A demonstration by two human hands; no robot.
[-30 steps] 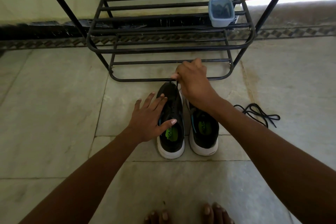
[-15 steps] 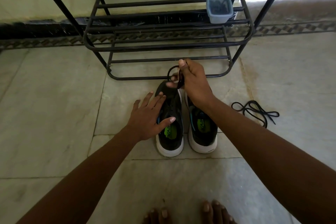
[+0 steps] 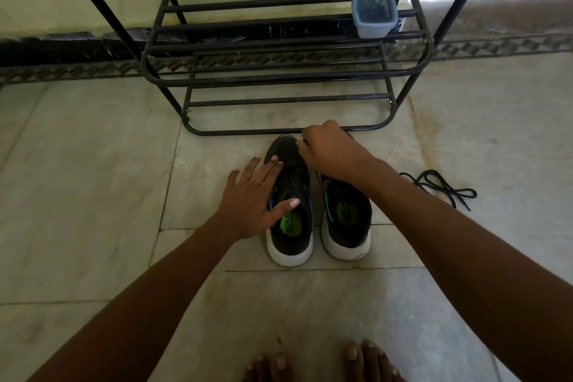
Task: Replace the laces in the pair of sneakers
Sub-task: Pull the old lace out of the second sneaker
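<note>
a black metal shoe rack [image 3: 279, 77] stands just behind the two sneakers, a grey tub [image 3: 374, 13] on its shelf. a loose black lace [image 3: 440, 187] lies on the tiled floor [image 3: 86, 180] to the right. the right forearm crosses over the right sneaker [image 3: 347, 220]. the left hand [image 3: 252, 198] rests flat, fingers spread, on the left sneaker [image 3: 290, 214]. the right hand [image 3: 333, 150], curled, pinches a lace end at the toe; half a second ago it held a lace loop higher. the green insole print is unreadable.

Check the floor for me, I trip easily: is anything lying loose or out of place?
Yes: a loose black lace lies tangled on the floor tiles, right of the sneakers, apart from them. Nothing else looks spilled or damaged.
</note>
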